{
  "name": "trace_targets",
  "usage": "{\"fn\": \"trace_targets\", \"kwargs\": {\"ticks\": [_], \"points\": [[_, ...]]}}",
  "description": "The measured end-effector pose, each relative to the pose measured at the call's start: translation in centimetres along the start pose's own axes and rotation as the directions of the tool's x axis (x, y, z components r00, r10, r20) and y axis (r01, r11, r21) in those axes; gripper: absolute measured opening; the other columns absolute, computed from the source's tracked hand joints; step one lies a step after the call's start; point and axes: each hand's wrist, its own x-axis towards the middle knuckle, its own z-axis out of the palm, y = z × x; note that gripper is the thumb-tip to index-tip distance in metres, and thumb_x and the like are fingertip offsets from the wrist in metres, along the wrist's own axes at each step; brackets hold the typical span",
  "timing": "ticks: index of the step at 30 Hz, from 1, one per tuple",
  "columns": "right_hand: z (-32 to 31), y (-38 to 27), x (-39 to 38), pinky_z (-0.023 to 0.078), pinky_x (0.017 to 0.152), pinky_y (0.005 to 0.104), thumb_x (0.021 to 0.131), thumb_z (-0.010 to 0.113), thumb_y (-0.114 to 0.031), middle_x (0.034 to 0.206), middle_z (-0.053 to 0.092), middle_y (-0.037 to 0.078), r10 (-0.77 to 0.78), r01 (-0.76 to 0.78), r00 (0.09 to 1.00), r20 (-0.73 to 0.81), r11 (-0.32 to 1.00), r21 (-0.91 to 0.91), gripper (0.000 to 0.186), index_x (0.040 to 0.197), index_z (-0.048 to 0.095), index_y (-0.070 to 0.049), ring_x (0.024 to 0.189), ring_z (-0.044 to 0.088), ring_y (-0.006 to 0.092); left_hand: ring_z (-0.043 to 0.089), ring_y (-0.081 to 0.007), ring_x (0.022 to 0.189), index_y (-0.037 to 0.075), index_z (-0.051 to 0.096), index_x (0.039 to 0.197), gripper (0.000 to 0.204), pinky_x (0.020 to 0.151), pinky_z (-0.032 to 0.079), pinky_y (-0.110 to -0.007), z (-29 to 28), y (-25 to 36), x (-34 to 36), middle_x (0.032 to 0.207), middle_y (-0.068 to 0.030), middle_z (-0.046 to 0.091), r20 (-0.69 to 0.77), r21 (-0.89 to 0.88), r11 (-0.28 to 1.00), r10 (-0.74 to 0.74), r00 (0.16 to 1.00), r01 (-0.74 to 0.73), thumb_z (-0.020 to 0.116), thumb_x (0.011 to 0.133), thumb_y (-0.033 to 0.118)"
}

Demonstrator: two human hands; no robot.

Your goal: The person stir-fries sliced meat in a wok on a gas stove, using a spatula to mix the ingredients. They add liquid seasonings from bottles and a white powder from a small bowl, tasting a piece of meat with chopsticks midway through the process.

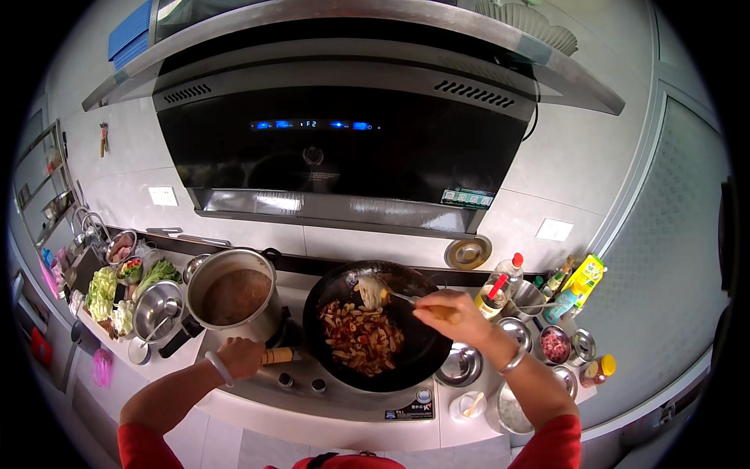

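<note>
A black wok (328, 289) on the stove holds sliced pieces in reddish-brown sauce (359, 340). My left hand (242, 358) is closed on the wok's wooden handle (277, 355) at its left. My right hand (453, 316) grips the wooden handle of a metal spatula (402, 298) over the wok's right side; the spatula's head is in the upper part of the wok, with some pale food on it. A tall steel pot (267, 293) of brown liquid stands left of the wok, just beyond my left hand.
Left: steel bowl with ladle (148, 301), leafy vegetables (101, 293), bowls by a sink. Right: bottles (492, 301), steel bowls (457, 367), a bowl of pink meat (555, 345), a white container (467, 406). A dark range hood (336, 164) hangs above; a frosted door (664, 227) is at far right.
</note>
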Motion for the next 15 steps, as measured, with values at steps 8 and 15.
{"fn": "trace_targets", "kwargs": {"ticks": [8, 15], "points": [[0.6, -1.5, -0.7, 0.052, 0.067, 0.0284, 0.08, 0.073, -0.019, 0.085, 0.067, 0.007, 0.196, -0.192, 0.981, -0.004, 0.965, 0.18, 0.027, 0.101, 0.065, -0.004, 0.072, 0.063, 0.0165, 0.065, -0.0392, 0.08, 0.001, 0.059, 0.092, 0.018, 0.072, 0.05, -0.049, 1.4, 0.4, -0.6, 0.082, -0.0214, 0.066, -0.026, -0.04, 0.999, -0.019, 0.999, 0.018, 0.053, 0.08, 0.012], [-5.8, -3.1, 0.9, 0.047, 0.035, 0.0264, 0.082, 0.065, -0.038, 0.062, 0.061, 0.012, 0.875, -0.852, 0.47, -0.114, 0.484, 0.199, 0.041, 0.086, 0.05, -0.001, 0.041, 0.055, 0.014, 0.065, -0.0391, 0.079, 0.002, 0.059, 0.092, 0.019, 0.072, 0.05, -0.049, 2.5, 0.7, -0.9, 0.08, -0.0203, 0.066, -0.061, -0.045, 0.998, -0.051, 0.997, 0.048, 0.054, 0.078, 0.014]]}}
